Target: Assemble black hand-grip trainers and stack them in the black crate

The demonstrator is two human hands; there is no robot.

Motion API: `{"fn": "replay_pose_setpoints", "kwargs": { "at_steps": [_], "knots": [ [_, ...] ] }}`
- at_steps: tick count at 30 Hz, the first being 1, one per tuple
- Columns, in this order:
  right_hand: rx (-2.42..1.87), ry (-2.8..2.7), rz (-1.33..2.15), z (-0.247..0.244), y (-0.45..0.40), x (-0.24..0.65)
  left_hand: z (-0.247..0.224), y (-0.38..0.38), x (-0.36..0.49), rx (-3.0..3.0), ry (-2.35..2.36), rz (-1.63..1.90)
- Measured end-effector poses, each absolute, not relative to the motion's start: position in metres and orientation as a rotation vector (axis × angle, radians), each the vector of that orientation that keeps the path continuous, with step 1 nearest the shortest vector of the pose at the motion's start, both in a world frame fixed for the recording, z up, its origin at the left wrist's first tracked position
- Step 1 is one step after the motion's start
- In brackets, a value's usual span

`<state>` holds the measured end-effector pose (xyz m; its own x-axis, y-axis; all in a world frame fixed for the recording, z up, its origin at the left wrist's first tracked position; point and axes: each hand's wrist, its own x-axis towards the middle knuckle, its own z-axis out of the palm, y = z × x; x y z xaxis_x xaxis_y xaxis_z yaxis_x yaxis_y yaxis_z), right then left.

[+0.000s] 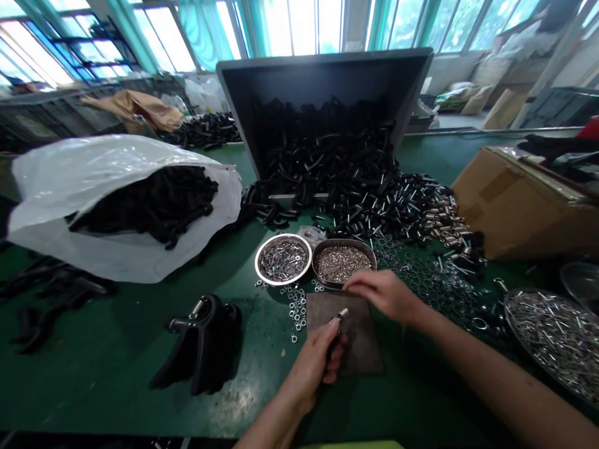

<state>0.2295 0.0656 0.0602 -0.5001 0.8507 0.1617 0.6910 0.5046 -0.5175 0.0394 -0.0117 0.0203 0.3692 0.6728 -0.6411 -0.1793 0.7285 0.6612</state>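
Note:
My left hand (322, 355) is closed around a small dark part whose shiny, ribbed end, like a spring (343, 313), sticks up past the thumb. Below that hand lies a flat brown plate (369, 349). My right hand (386, 294) is at the near rim of an oval metal bowl (344, 255) full of tiny metal pieces. Its fingers are pinched together, and whatever may be between them is too small to see. Left of the bowl, touching it or nearly so, stands a round metal dish (283, 259) of small screw-like parts. Loose washers or nuts (297, 305) are scattered in front of it.
Black handle-like parts (196, 349) stand at the left front. A white sack (93, 162) and a tipped grey bin (327, 68) hold more. Metal rings (421, 274) are strewn on the right, near a cardboard box (519, 206) and a large bowl of metal pieces (556, 337).

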Motion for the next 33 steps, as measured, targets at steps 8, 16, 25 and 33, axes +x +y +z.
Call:
{"fn": "replay_pose_setpoints", "kwargs": {
  "at_steps": [8, 16, 25, 33],
  "knots": [
    [-1.85, -2.329, 0.112, 0.021, 0.203, 0.274, 0.016, -0.001, 0.034, 0.241, 0.94, 0.746],
    [-1.858, -2.404, 0.009, 0.032, 0.205, 0.276, 0.017, 0.011, 0.024, -0.065, 0.808, 0.914],
    [-1.098, -2.181, 0.528, 0.088, 0.058, 0.224, 0.02, 0.012, 0.028, -0.078, 0.702, 1.041],
    [-0.986, -2.223, 0.322, 0.059, 0.005, 0.176, 0.029, -0.001, 0.046, -0.06, 0.693, 1.146]
  ]
}}
